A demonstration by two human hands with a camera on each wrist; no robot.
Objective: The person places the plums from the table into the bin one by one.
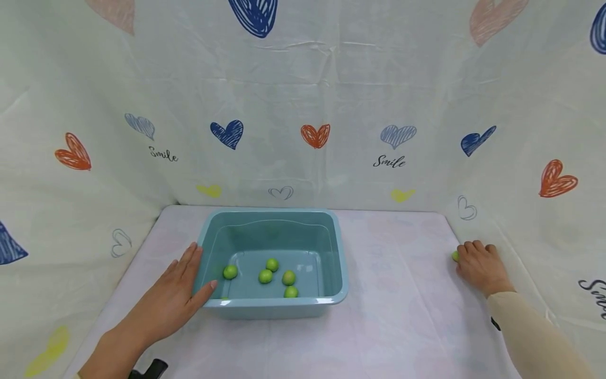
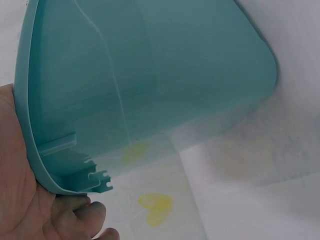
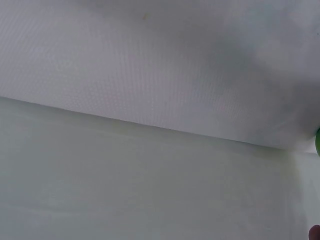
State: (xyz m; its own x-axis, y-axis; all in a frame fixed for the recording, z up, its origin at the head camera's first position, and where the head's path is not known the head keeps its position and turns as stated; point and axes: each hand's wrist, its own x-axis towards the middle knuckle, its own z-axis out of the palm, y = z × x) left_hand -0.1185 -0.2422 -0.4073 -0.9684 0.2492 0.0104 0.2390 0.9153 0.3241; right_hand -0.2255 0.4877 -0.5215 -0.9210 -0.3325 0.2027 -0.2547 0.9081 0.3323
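Note:
A blue-green plastic basin [image 1: 279, 302] stands on the table with several round green fruits [image 1: 265, 276] lying on its floor. Another fruit is mostly hidden behind its front wall. My left hand [image 1: 172, 297] rests against the basin's left rim, its fingers extended and the thumb over the front corner. In the left wrist view, the palm [image 2: 17, 165] touches the basin's rim [image 2: 25, 110]. Far to the right, my right hand [image 1: 483, 267] grips a green fruit [image 1: 455, 256] at the table's edge, fingers bent over it. Only a sliver of that fruit [image 3: 318, 142] enters the right wrist view.
A white cloth with printed hearts [image 1: 315, 136] hangs behind and beside the table. The table [image 1: 393, 295] has a pale cover and stretches between the basin and my right hand. A black object [image 1: 153, 369] shows beneath my left wrist.

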